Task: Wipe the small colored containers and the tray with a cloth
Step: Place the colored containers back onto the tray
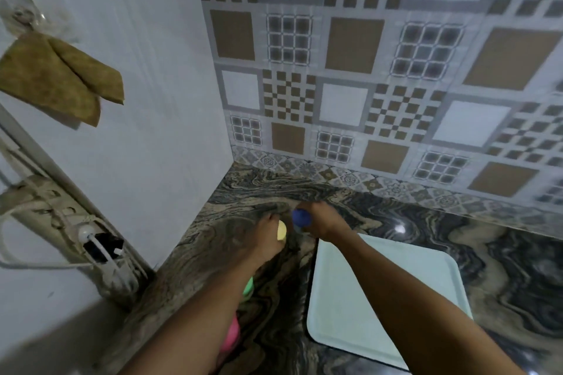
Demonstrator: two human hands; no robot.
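Left forearm (195,323): reaches in from the bottom edge and crosses over two containers on the way to its grip.
Pink container (232,332): on the marbled counter (502,268), partly hidden under the left forearm, well behind the left hand's grip.
Green container (248,284): also half under that forearm, between the pink container and the grip.
Left hand (267,236): fingers curl round the yellow container (282,230), which shows at the hand's inner side. Whether it rests on the counter or is lifted, I cannot tell.
Right hand (321,222): grasps the blue container (300,217), its blue top sticking out toward the left hand.
Two grips: just beside each other, with the yellow and blue containers near but apart.
Tray (380,292): pale mint, flat on the counter, behind and to the outer side of the right hand's grip; the right forearm (405,307) passes over it.
Cloth (58,76): olive-brown, folded, hanging on the white side wall (158,70), high up and well apart from both grips on the left hand's side.
Power strip (54,210): mounted lower on the same wall, with a plug in it.
Tiled wall (380,70): patterned brown and grey, beyond both grips.
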